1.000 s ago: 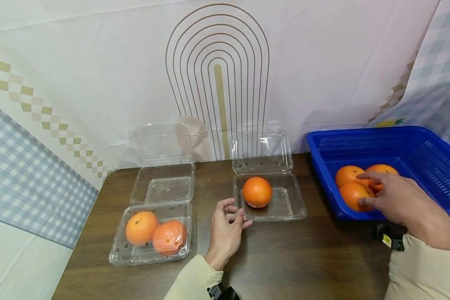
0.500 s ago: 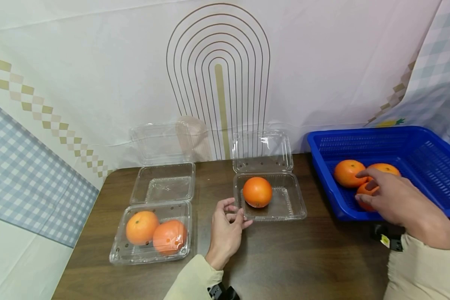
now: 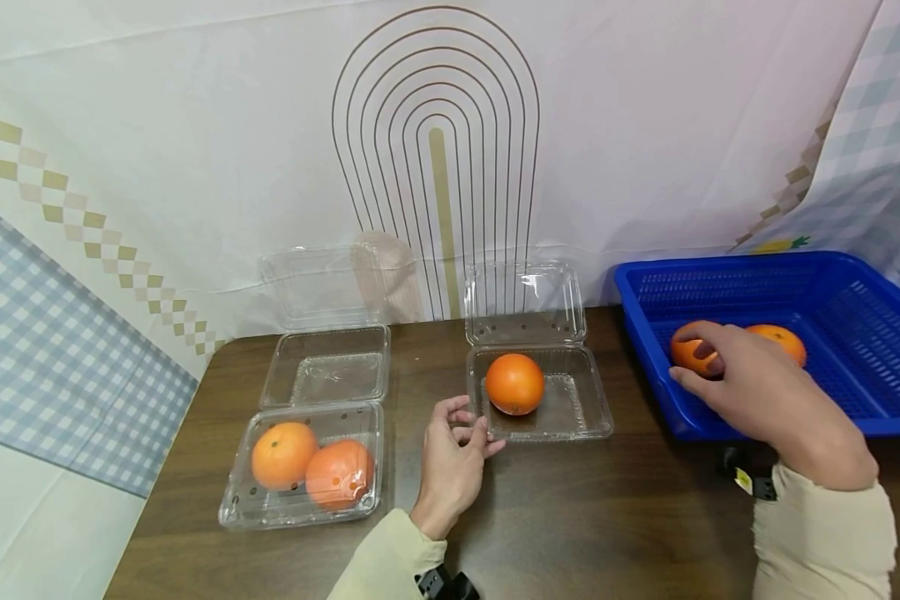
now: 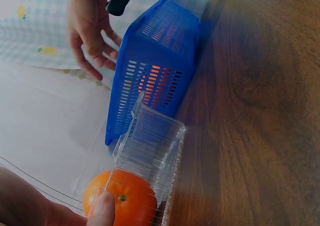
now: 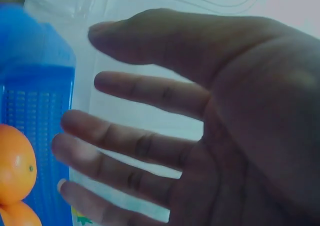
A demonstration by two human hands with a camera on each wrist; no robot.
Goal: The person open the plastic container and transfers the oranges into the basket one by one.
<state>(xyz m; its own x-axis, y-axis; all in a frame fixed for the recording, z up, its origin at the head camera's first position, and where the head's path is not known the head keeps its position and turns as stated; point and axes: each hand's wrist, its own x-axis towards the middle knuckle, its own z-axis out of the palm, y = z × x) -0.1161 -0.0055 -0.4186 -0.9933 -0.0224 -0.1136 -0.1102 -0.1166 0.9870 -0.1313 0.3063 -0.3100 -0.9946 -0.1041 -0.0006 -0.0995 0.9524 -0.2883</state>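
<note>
My left hand (image 3: 450,467) rests at the near left corner of an open clear plastic clamshell box (image 3: 581,408), its fingers loosely bent. In the left wrist view, the thumb (image 4: 103,210) lies right at the box rim, over an orange (image 4: 131,198). That box holds this single orange. My right hand (image 3: 765,387) hovers over the left part of a blue plastic basket (image 3: 648,392), fingers spread and palm bare in the right wrist view. Beneath and beside it lie one orange (image 3: 693,354), partly covered by the fingers, and another orange (image 3: 780,340).
To the left, a second clear clamshell box (image 3: 322,375) stands open. In front of it a closed clear box (image 3: 300,508) holds two oranges. A patterned cloth (image 3: 607,125) hangs behind the brown wooden table (image 3: 585,517).
My right hand has shifted left over the basket, off the near orange it was touching, which is now hidden under the hand. The left hand has stayed in place.
</note>
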